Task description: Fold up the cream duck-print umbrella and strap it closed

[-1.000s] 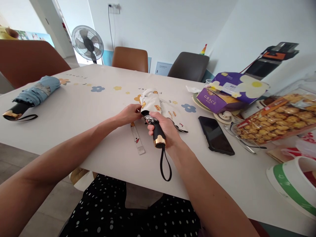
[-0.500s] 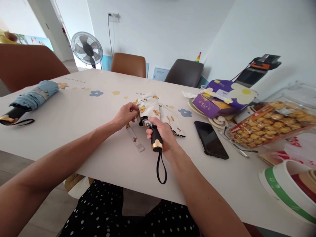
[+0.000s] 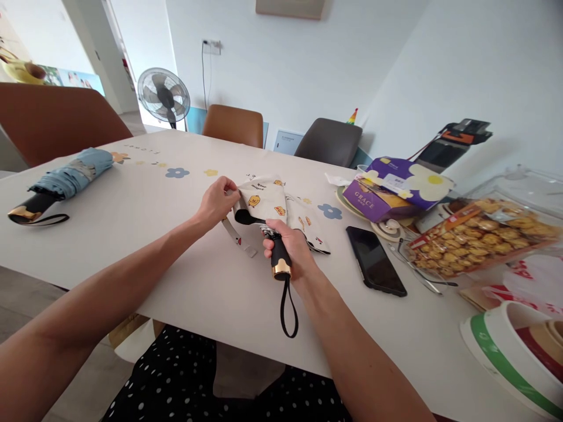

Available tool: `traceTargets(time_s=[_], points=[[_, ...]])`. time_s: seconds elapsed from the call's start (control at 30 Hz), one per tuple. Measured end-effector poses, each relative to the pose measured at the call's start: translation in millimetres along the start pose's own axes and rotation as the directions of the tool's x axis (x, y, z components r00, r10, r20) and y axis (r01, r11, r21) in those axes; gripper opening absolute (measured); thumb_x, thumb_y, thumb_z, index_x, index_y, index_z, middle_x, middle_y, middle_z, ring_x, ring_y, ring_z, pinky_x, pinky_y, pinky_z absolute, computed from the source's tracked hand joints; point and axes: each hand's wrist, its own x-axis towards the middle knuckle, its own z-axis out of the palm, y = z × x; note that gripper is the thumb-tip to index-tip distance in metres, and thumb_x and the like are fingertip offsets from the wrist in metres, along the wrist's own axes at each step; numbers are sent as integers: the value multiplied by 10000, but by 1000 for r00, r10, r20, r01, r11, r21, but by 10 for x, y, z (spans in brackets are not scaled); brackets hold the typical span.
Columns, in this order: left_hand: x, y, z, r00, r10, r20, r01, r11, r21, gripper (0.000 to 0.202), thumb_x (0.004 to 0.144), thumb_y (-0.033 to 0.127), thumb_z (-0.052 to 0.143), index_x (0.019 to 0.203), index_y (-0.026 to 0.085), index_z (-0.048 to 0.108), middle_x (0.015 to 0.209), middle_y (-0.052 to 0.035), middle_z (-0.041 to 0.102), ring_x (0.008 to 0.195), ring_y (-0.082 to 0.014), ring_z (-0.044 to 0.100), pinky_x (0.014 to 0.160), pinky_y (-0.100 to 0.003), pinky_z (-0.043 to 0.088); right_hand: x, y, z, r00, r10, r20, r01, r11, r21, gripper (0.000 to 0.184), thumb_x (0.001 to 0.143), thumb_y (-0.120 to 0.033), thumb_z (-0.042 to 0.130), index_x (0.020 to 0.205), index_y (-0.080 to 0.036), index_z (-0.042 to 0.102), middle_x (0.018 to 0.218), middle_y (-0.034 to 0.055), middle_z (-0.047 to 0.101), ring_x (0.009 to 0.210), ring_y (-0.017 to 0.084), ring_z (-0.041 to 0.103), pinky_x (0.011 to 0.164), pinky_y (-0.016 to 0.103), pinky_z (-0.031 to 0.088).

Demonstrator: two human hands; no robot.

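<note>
In the head view, the right hand (image 3: 299, 246) is closing firmly around the black handle (image 3: 278, 252) of a white cloth folding umbrella (image 3: 268, 198) printed with yellow chicks, its thumb lying along the top. The handle's shiny gold end is protruding from the fist toward the person, a thin black wrist loop (image 3: 289, 319) hanging from it. The loosely folded canopy is extending beyond the fist, away from the person, over the white table (image 3: 197, 293). The left hand (image 3: 219, 202) is pinching the canopy's left edge between thumb and fingers, holding a dark-lined fold out from the handle. A narrow printed strap (image 3: 241, 239) is slanting nearward from below those fingertips. A black rectangular phone (image 3: 376, 261) is lying to the right.
</note>
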Motion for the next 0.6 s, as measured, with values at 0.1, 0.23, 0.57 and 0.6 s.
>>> traceTargets(time_s=[0.1,0.23,0.57,0.6], points=[[-11,32,-42,997,57,-60,-45,982,184,129,709,219,497,833,210,531,760,-15,579,644,-150,512,576,-273,390,-7,-4,-1,1000,10,-3,-11,1000,-11,221,742,-301,598,673,-147,456,431,-20,463,324,74,415,290,165,319],[-13,65,-83,992,123,-17,-114,957,268,196,720,195,461,888,221,558,871,-21,612,755,-174,528,626,-283,388,0,3,-6,1000,15,12,-15,1000,-1,231,727,-302,607,666,-156,438,432,-16,470,327,78,416,295,172,328],[99,-121,-72,998,62,12,-62,952,301,220,673,182,488,871,220,576,974,-42,602,861,-204,554,762,-333,418,6,33,-12,997,17,72,-12,998,-64,174,704,-269,588,665,-142,475,421,-18,475,321,83,431,304,174,329],[106,-115,-78,999,48,-22,-40,966,253,221,679,179,480,874,218,580,964,-43,605,860,-202,556,765,-334,422,3,39,-11,996,18,87,-12,997,-71,174,702,-270,587,669,-143,473,420,-19,475,319,82,428,306,173,330]])
